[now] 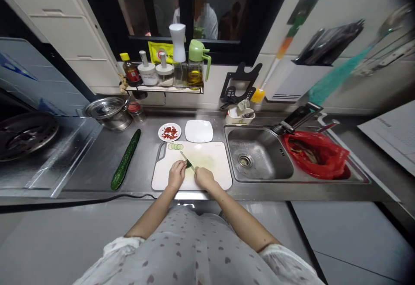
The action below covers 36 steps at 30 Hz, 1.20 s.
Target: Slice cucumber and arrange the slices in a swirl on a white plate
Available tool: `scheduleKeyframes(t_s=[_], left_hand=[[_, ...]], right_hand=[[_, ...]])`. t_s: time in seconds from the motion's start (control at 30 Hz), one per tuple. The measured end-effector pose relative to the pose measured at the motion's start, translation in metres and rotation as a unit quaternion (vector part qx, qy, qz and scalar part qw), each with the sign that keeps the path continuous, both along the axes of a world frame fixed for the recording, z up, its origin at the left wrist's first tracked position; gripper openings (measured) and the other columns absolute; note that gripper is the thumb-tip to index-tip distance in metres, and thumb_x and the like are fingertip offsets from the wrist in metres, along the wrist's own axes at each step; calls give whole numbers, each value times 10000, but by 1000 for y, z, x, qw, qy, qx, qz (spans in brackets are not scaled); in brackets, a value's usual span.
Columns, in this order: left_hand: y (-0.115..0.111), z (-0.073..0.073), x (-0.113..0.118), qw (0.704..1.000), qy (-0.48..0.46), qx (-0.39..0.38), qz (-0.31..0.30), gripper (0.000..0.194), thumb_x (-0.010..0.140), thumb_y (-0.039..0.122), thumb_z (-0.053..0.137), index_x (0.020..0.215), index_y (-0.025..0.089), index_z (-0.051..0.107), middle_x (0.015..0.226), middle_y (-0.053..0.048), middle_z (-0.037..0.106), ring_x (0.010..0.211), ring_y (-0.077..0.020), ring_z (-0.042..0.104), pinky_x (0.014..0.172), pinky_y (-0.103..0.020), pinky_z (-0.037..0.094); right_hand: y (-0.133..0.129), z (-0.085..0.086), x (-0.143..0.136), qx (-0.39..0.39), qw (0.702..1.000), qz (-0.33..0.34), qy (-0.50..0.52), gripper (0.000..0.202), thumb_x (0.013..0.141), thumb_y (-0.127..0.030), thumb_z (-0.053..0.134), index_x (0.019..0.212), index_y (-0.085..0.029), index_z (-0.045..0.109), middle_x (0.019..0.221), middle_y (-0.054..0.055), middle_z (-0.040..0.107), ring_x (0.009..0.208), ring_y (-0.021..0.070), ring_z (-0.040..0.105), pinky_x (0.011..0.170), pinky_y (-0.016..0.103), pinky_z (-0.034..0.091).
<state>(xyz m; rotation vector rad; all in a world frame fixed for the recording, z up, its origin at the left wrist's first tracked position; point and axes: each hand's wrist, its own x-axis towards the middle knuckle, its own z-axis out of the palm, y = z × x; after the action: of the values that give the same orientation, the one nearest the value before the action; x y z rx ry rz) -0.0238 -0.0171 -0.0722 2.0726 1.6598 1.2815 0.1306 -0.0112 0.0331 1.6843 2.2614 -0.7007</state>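
Note:
A white cutting board (214, 177) lies on the steel counter. My right hand (204, 178) is closed round the handle of a knife (188, 159), whose blade points up and to the left. Under the blade is a small dark green cucumber piece (188, 163). My left hand (177, 175) holds that piece against the board, fingers bent together; most of the piece is hidden. Several thin cucumber slices (175, 146) overlap at the board's upper left. Left of the board a whole cucumber (126, 159) lies at a slant.
Behind the board are a plate of chopped red pieces (169, 132) and a white plate (199, 131). A lidded pot (108, 112) stands at the back left. To the right are a sink (259, 155) and a red plastic bag (317, 155). Above, a shelf (165, 90) holds bottles.

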Motion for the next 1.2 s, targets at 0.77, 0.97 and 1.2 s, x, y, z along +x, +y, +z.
scheduleKeyframes(t_s=[0.77,0.97,1.2], left_hand=[[1,9,-2,997,-69,-18,15,133,885,239,510,886,198,637,946,-66,637,916,-171,615,825,-317,512],[-3,12,1,995,-89,-34,36,142,880,250,509,916,197,636,962,-69,636,941,-180,613,851,-331,506],[-3,23,6,984,-120,-71,107,198,890,311,484,990,197,611,980,-75,621,934,-185,601,859,-334,498]], right_hand=[[-29,9,55,18,999,-41,-22,316,942,-298,380,1080,-198,645,997,121,700,948,220,646,757,279,409],[-28,13,55,72,993,-90,-8,362,967,-357,369,1263,-259,553,1044,93,688,943,206,640,773,277,391],[-28,10,54,141,985,-100,1,417,915,-301,483,1326,-231,504,1064,81,648,965,206,591,842,282,360]])
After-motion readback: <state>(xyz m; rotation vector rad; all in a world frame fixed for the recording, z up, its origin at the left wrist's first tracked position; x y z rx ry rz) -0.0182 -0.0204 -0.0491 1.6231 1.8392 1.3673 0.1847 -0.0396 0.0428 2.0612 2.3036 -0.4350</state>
